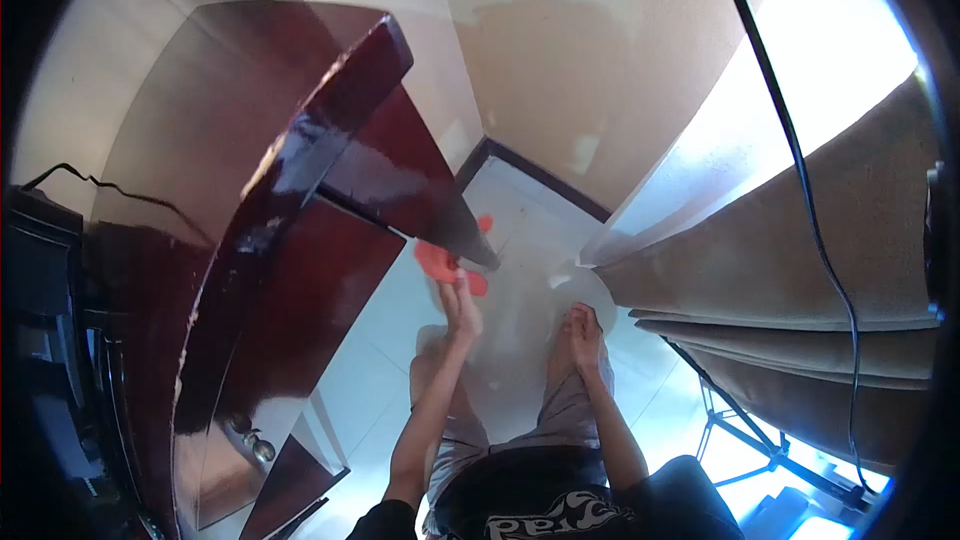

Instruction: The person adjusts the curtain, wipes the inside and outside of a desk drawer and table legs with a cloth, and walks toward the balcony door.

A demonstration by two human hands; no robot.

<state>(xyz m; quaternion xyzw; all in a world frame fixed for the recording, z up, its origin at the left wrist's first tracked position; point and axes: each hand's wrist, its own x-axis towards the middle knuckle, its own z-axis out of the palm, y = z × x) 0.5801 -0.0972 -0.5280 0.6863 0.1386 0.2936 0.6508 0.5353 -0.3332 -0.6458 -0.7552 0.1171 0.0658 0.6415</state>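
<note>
A red-orange cloth [436, 261] is in my left hand [461, 312], its fingers closed on the cloth's lower edge. It is pressed close against the lower corner of a glossy dark-red wooden cabinet [390, 155], and a bit of red shows past that corner too. My right hand [584, 336] rests near my right knee, fingers curled together, with nothing visible in them. Chipped, pale wood runs along the cabinet's curved top edge.
A brown cloth-like cover [780, 250] hangs on the right, over a dark metal stand [740, 430]. A black cable [800, 170] dangles in front of it. Beige walls [560, 60] meet in a corner above pale floor tiles [520, 200]. Black equipment [50, 280] stands far left.
</note>
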